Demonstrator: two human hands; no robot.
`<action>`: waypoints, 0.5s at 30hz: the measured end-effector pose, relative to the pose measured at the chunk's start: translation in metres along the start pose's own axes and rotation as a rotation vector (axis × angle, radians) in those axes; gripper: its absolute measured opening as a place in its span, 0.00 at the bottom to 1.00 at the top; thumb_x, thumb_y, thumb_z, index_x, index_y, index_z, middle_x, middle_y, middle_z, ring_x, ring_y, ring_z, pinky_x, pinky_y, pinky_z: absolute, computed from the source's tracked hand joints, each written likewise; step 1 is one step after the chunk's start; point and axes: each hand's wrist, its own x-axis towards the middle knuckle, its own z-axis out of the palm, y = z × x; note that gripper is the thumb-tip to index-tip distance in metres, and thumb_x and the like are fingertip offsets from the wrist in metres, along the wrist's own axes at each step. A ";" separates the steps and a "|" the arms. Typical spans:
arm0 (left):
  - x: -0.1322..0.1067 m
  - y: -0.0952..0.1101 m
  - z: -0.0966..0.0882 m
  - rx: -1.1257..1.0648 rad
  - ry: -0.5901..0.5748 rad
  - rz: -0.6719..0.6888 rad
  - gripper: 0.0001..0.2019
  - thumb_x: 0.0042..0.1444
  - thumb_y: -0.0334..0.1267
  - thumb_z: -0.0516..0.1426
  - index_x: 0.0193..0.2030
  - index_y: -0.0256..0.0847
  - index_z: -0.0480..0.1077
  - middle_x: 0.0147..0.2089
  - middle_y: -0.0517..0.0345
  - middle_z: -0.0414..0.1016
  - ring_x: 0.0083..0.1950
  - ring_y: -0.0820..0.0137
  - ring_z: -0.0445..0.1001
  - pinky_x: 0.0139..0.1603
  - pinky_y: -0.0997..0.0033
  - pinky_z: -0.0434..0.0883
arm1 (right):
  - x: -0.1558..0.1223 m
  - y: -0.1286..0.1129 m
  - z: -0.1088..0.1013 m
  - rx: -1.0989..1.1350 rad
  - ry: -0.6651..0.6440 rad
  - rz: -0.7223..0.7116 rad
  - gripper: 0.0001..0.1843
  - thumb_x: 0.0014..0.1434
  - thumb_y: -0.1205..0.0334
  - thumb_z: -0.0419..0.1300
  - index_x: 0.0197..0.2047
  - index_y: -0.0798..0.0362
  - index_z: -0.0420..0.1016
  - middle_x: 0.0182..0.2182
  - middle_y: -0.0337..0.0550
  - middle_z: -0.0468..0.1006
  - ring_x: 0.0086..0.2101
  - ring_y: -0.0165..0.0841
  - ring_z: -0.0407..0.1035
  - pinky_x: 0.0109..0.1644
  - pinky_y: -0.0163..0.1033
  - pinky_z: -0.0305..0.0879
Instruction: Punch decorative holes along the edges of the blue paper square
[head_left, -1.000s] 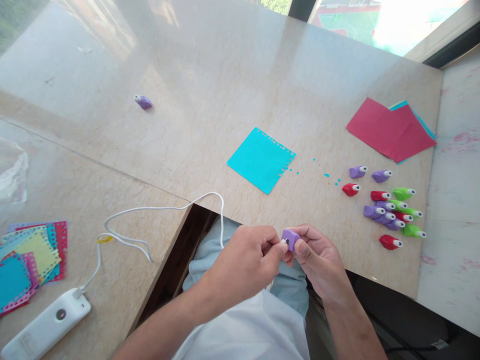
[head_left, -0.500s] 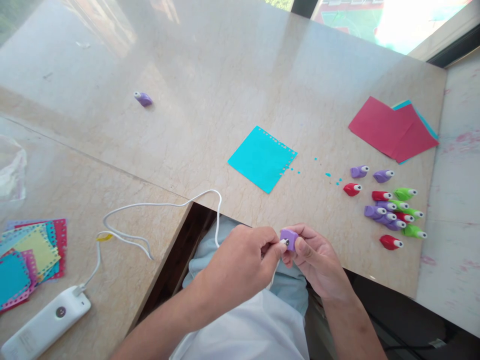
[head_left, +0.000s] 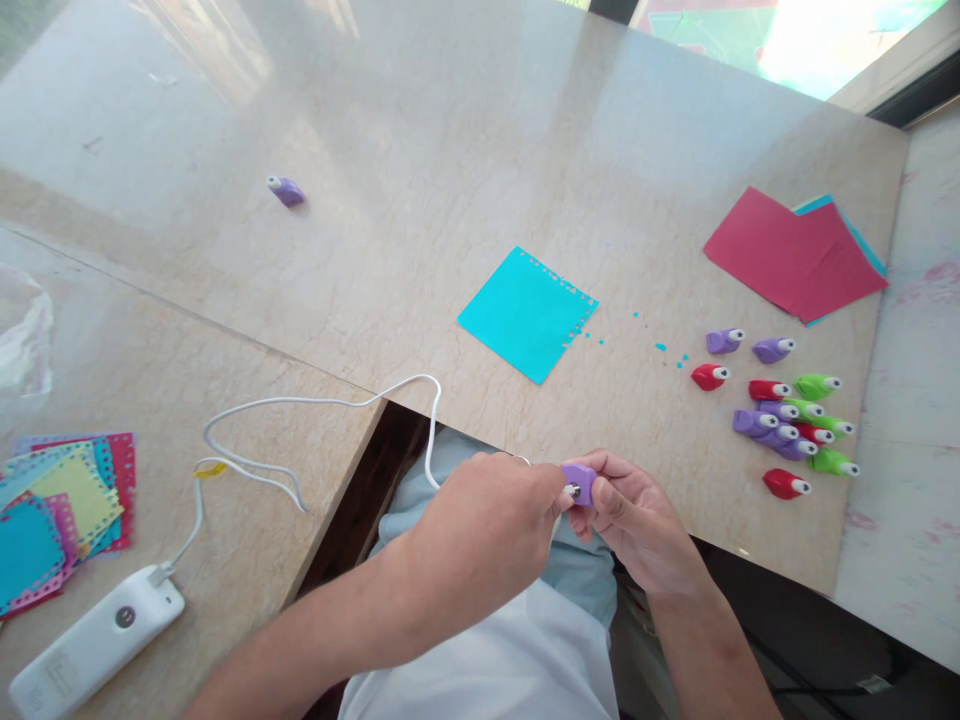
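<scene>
A small purple craft paper punch (head_left: 580,480) is held above my lap, just off the table's front edge. My right hand (head_left: 634,515) grips its right side between thumb and fingers. My left hand (head_left: 491,515) is closed in a pinch at the punch's left side, by its white tip; the fingertips are partly hidden. Beyond the hands lies a square blue paper (head_left: 525,318), its upper-right edge and right corner punched with small holes. Tiny blue paper bits (head_left: 661,347) are scattered to its right.
Several purple, red and green punches (head_left: 784,425) stand at right, below red paper sheets (head_left: 799,255). Another purple punch (head_left: 286,191) stands far left. Punched coloured papers (head_left: 75,500), a white power bank (head_left: 97,640) and its white cable (head_left: 300,401) lie at left.
My left hand has shifted slightly at the punch, its fingers now covering more of the left side. The punch has turned a little. The whole view has moved slightly.
</scene>
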 end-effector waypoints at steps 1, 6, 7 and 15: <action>0.000 0.001 -0.001 0.019 -0.018 0.005 0.15 0.65 0.29 0.49 0.33 0.40 0.75 0.27 0.57 0.77 0.25 0.69 0.70 0.27 0.68 0.53 | 0.000 0.001 -0.001 -0.001 0.000 -0.007 0.18 0.54 0.49 0.71 0.39 0.55 0.78 0.26 0.43 0.78 0.23 0.29 0.70 0.26 0.33 0.68; 0.004 0.001 -0.003 0.057 -0.067 0.027 0.15 0.62 0.26 0.49 0.36 0.41 0.76 0.30 0.55 0.79 0.27 0.67 0.74 0.28 0.69 0.56 | 0.002 0.001 -0.003 -0.009 -0.016 -0.031 0.17 0.55 0.49 0.71 0.38 0.54 0.78 0.26 0.42 0.78 0.23 0.28 0.70 0.25 0.31 0.67; 0.005 0.000 -0.003 0.054 -0.072 0.034 0.15 0.62 0.27 0.49 0.36 0.42 0.76 0.29 0.56 0.78 0.27 0.66 0.74 0.28 0.69 0.56 | 0.002 0.001 -0.003 -0.011 -0.007 -0.026 0.17 0.54 0.50 0.71 0.38 0.54 0.78 0.26 0.42 0.78 0.23 0.28 0.70 0.25 0.31 0.67; 0.006 -0.001 0.001 0.070 -0.064 0.059 0.14 0.64 0.30 0.49 0.33 0.39 0.74 0.28 0.55 0.77 0.25 0.69 0.71 0.26 0.70 0.55 | -0.001 0.000 -0.003 0.026 -0.007 0.009 0.17 0.54 0.49 0.71 0.37 0.54 0.78 0.24 0.41 0.77 0.22 0.28 0.69 0.25 0.32 0.66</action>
